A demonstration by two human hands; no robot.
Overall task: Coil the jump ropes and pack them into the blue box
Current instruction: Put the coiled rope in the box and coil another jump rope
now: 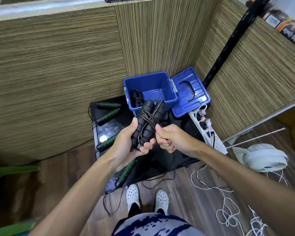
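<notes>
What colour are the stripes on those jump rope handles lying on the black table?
Green stripes on black jump rope handles, seen in the head view.

Your deep-blue plastic box matches its blue ribbed lid, which carries a black handle. You hold an all-black foam-handled jump rope; the black handles with green stripes lie on the glossy black tabletop. Your white perforated clogs stand on brown wood-grain floor.

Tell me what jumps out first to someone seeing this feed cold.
Both hands at centre: the left hand grips a black jump rope with its cord wound round the handles, and the right hand pinches the cord. Just behind sits the open blue box, a coiled rope already inside, its lid leaning alongside. Green-striped handles lie at left.
</notes>
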